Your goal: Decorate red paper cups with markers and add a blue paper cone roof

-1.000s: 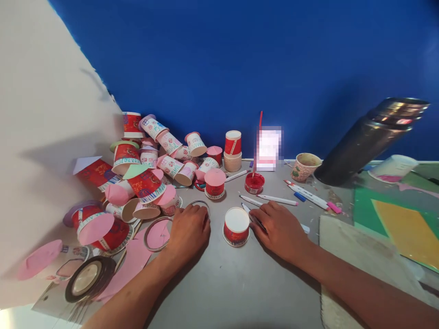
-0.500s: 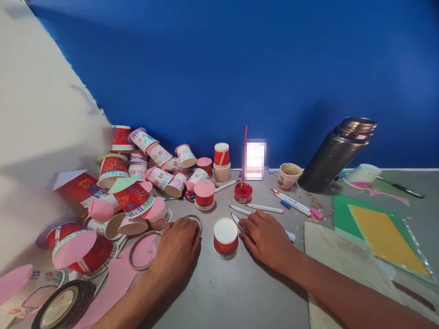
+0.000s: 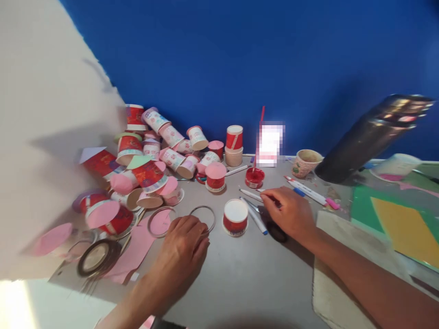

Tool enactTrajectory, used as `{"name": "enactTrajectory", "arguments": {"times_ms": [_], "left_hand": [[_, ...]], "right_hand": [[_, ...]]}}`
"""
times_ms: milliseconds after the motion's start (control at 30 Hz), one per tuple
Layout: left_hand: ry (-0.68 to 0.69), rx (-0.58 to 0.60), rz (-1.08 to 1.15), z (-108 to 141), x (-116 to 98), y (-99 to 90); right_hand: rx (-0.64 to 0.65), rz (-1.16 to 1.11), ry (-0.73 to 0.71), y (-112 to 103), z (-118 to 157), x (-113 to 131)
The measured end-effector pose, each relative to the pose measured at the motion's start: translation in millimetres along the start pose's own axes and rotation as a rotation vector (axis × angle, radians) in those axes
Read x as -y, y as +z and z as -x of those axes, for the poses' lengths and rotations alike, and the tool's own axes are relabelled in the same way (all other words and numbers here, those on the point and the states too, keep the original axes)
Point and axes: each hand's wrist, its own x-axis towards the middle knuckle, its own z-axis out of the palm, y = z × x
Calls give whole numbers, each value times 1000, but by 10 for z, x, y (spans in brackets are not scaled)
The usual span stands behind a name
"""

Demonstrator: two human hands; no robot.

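Note:
My left hand (image 3: 187,235) rests on the table with fingers curled in, beside a thin metal ring (image 3: 212,224) whose near edge it partly covers. My right hand (image 3: 290,208) is bent down over the markers, its fingertips pinched on a marker (image 3: 259,190) that is mostly hidden beneath it. Below its wrist lie scissors with a black handle (image 3: 277,232). A white marker (image 3: 251,195) and a blue-ended marker (image 3: 255,217) lie to its left. Between my hands a red paper cup with a white top (image 3: 236,217) stands upside down, touched by neither.
Decorated paper cups (image 3: 147,176) are heaped at the left. Black tape (image 3: 98,258) and pink paper (image 3: 133,256) lie in front. Behind stand a red paint pot (image 3: 254,179), a paper cup (image 3: 305,163) and a dark flask (image 3: 363,137). A cloth (image 3: 343,265) and coloured sheets (image 3: 398,233) lie right.
My right hand has left the spot beside the upside-down cup and moved up and right over the markers, uncovering the scissors. My left hand has drawn back a little. The view has shifted.

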Motion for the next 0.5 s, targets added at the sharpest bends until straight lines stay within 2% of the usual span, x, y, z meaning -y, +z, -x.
{"name": "enactTrajectory", "arguments": {"times_ms": [133,267,367,500], "left_hand": [[-43,-148,47,294,73,9],[-73,-187,78,474,152,-11],[30,-218,100,504,183,27],[174,-293,165,414,217,162]], "right_hand": [[50,-11,15,63,64,-79],[46,-96,134,97,23,-48],[60,-286,243,-12,-124,88],[61,-274,275,-291,-472,202]]}}
